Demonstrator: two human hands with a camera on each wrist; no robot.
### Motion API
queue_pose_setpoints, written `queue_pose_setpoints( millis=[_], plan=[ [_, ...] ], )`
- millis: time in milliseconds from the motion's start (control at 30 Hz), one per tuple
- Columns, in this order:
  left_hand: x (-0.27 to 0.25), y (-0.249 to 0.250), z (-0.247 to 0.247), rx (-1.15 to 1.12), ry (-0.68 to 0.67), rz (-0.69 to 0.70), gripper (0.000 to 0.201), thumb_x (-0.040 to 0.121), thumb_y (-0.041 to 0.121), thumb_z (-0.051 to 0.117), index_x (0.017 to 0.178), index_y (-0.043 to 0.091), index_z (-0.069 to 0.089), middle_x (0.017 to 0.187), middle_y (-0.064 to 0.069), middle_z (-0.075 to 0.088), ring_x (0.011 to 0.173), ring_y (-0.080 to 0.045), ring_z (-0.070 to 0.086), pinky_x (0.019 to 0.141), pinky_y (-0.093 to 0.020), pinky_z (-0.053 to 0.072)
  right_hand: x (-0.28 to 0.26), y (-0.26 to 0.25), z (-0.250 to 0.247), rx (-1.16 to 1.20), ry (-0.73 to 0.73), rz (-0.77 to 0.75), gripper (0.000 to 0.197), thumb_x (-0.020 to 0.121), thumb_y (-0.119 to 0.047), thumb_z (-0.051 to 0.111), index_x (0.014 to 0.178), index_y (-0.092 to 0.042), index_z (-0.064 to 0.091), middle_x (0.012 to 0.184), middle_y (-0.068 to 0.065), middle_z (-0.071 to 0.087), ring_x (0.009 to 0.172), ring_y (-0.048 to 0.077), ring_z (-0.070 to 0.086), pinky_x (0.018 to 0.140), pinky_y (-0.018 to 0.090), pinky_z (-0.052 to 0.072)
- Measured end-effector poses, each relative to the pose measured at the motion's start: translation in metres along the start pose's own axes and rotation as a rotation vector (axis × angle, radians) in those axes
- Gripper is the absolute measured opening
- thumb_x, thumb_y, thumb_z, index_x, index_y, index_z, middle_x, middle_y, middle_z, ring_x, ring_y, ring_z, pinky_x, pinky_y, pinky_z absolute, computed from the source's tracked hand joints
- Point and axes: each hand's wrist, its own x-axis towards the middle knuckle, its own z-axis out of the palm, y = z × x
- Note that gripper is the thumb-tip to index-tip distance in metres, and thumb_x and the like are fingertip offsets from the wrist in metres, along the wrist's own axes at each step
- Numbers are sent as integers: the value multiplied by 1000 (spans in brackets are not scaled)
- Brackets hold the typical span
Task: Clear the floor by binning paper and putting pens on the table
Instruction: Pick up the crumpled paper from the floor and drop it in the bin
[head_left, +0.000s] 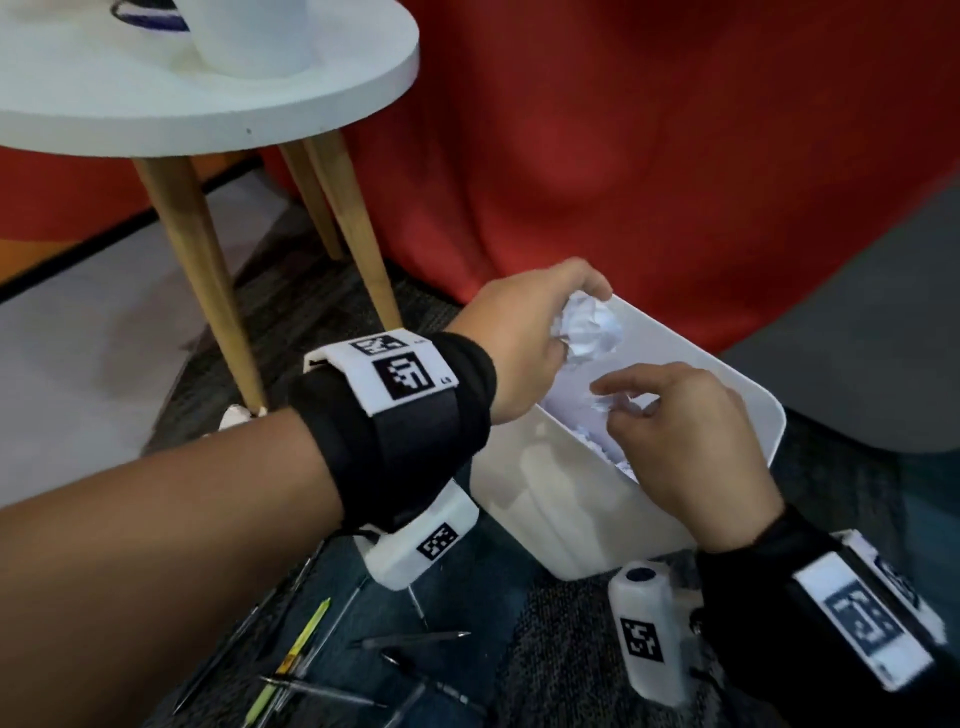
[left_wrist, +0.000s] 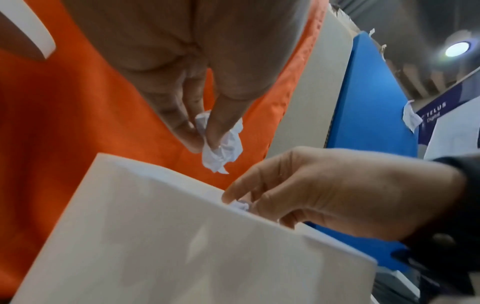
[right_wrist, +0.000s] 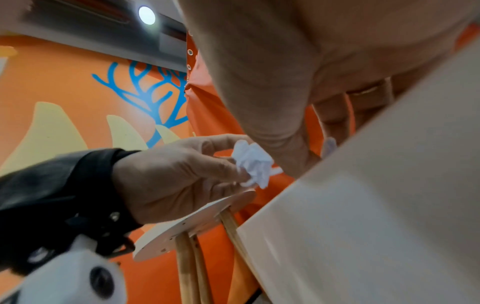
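Observation:
My left hand (head_left: 576, 325) pinches a crumpled white paper ball (head_left: 597, 332) just above the far left rim of the white bin (head_left: 727, 374); the left wrist view shows thumb and fingers closed on that ball (left_wrist: 226, 148). My right hand (head_left: 623, 400) hovers over the bin's mouth, its curled fingertips round a small paper wad (head_left: 615, 404), which also shows at the bin's edge (left_wrist: 241, 205). More crumpled paper lies inside the bin. Several pens (head_left: 415, 640), one yellow-green (head_left: 306, 634), lie on the carpet near me.
A round white table (head_left: 311, 119) on wooden legs (head_left: 208, 291) stands at the left, with a white object (head_left: 249, 47) on top. A scrap of paper (head_left: 234, 415) lies by one leg. A red fabric mass (head_left: 675, 156) rises behind the bin.

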Motion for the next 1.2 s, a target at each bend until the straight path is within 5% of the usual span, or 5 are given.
queue_pose_setpoints(
  millis=[400, 600, 867, 1100, 1200],
  plan=[
    [0, -20, 20, 215, -119, -36, 54, 88, 14, 63, 137, 34, 47, 124, 2, 57, 110, -16, 52, 90, -17, 33, 0, 14, -6, 25, -20, 96, 20, 78, -20, 71, 93, -33, 71, 94, -11, 71, 85, 15, 65, 83, 30, 50],
    [0, -22, 17, 43, -158, -45, 60, 88, 10, 66, 138, 36, 45, 127, 10, 56, 102, -10, 60, 94, -22, 46, -6, 8, -12, 40, 35, 80, 16, 83, -28, 70, 98, -33, 70, 106, -12, 68, 91, 10, 61, 76, 23, 38],
    [-23, -38, -33, 18, 18, 33, 18, 81, 22, 73, 97, 24, 68, 79, 9, 62, 69, -5, 57, 70, -18, 47, -25, -42, -12, 300, 138, -111, 12, 86, -30, 66, 91, -42, 68, 91, -26, 66, 85, 3, 63, 80, 33, 52],
    [-89, -125, -68, 117, 69, -259, 11, 79, 28, 75, 80, 20, 67, 63, 8, 59, 56, 1, 51, 55, -10, 39, -47, -92, 74, 384, -18, -368, 14, 80, -20, 69, 91, -29, 71, 86, -13, 67, 82, 3, 60, 79, 18, 47],
    [-125, -169, -76, 172, 89, -431, 12, 79, 31, 75, 78, 22, 67, 65, 8, 62, 57, -2, 53, 59, -19, 44, -52, -104, 128, 380, -198, -380, 13, 81, -19, 70, 90, -27, 70, 84, -10, 67, 83, 9, 62, 80, 32, 51]
  ],
)
